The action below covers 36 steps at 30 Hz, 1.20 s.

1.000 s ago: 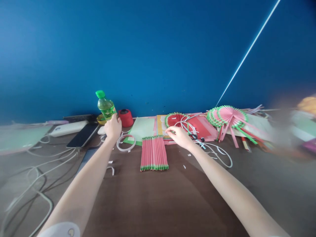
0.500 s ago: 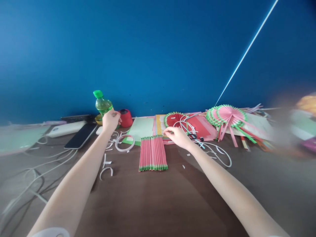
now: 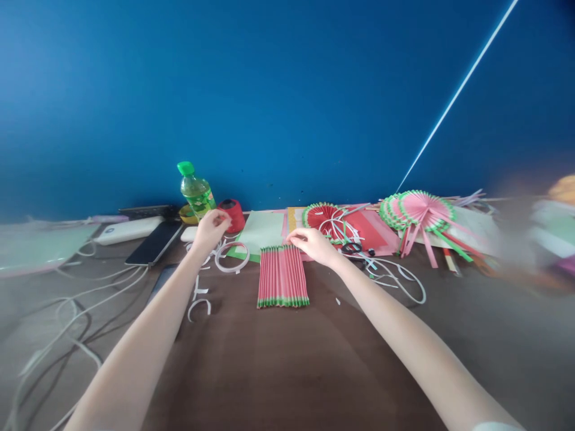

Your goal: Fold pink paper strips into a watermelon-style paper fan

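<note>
A pink pleated paper sheet (image 3: pixel 283 278) with green edges lies on the brown table in front of me. My right hand (image 3: pixel 312 244) is above its upper right corner, thumb and fingertips pinched together; anything between them is too small to make out. To the left, my left hand (image 3: pixel 212 227) hovers between the green-capped bottle (image 3: pixel 196 191) and the red spool (image 3: pixel 233 216). Its fingers are also pinched, and what they hold, if anything, cannot be made out. Just below and right of that hand lies a roll of white tape (image 3: pixel 232 257).
Coloured paper sheets (image 3: pixel 263 230) and a red pleated round fan (image 3: pixel 324 215) line the wall. Black-handled scissors (image 3: pixel 351 246) lie among white cords. Finished-looking pink-green fans (image 3: pixel 424 209) are at right. Phones (image 3: pixel 155 242), a white power bank (image 3: pixel 130 230) and cables (image 3: pixel 85 317) lie left.
My left hand has come slightly right and down, away from the bottle and towards the red spool. The right hand has shifted slightly left over the pleated paper. The view has turned slightly.
</note>
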Each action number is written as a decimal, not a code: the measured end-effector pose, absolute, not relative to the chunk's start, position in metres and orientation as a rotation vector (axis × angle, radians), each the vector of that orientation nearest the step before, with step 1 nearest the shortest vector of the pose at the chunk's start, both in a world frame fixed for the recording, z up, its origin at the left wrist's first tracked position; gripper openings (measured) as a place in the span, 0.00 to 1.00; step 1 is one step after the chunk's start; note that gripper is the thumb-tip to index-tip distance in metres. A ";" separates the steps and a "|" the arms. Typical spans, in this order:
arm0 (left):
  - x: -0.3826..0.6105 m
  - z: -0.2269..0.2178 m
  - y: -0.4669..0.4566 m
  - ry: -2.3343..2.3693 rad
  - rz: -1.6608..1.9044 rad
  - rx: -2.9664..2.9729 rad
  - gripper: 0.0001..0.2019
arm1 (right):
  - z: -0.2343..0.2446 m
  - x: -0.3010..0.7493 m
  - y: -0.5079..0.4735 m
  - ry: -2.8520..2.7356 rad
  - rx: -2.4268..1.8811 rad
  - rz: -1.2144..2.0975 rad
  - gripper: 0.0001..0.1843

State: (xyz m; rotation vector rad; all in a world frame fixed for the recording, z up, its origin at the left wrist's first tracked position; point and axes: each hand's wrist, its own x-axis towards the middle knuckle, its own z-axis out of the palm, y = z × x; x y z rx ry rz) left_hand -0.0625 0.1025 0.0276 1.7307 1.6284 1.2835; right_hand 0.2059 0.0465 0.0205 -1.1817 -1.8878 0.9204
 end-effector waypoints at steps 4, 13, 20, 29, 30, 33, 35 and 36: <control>-0.057 0.013 0.092 1.608 1.235 1.847 0.05 | 0.025 0.167 0.067 -1.607 -1.165 1.213 0.08; -0.054 -0.008 0.088 1.557 1.245 1.894 0.11 | 0.017 0.085 0.114 -1.422 -1.253 1.241 0.05; -0.051 -0.005 0.083 1.525 1.312 1.784 0.14 | 0.019 0.051 0.129 -1.391 -1.202 1.225 0.10; -0.063 -0.007 0.088 1.610 1.563 1.230 0.16 | 0.022 0.075 0.118 -1.349 -1.114 1.221 0.04; -0.064 -0.006 0.089 1.626 1.584 1.180 0.16 | 0.021 0.079 0.118 -1.348 -1.111 1.210 0.04; -0.064 -0.002 0.089 1.652 1.614 1.089 0.16 | 0.021 0.085 0.121 -1.346 -1.101 1.157 0.05; -0.062 -0.001 0.088 1.640 1.601 1.077 0.15 | 0.023 0.088 0.124 -1.343 -1.094 1.120 0.06; -0.062 -0.001 0.088 1.630 1.589 1.082 0.15 | 0.024 0.088 0.125 -1.343 -1.090 1.105 0.06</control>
